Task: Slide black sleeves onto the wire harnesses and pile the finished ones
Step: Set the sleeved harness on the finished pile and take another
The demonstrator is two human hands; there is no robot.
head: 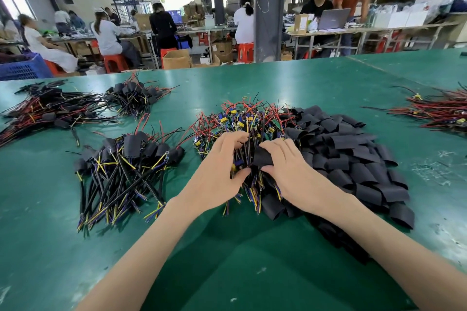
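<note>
Green mat (303, 88) is covering the whole bench, w/ all stock lying loose on it.

- Biggest heap: black sleeves (353, 159), R of centre, flat cut pieces overlapping.
- Bare harnesses (242, 118) are lying just L of that heap & touching it: red/black leads, blue & yellow parts on small boards.
- Finished pile (126, 166) is sitting further L, apart, w/ sleeved ends up top & leads fanning toward the near edge.
- Blue crate (22, 68) is standing past the far-L edge; contents hidden.
- Cardboard box (177, 58) is standing open on the floor behind; inside not visible.
- Small carton (302, 24) on the rear bench is carrying a label; print too small to read.
- L hand (219, 169) is pinching one harness (249, 149) over the bare heap, thumb & fingers curled.
- R hand (290, 166) is gripping a single sleeve (262, 158), held against that harness.
</note>
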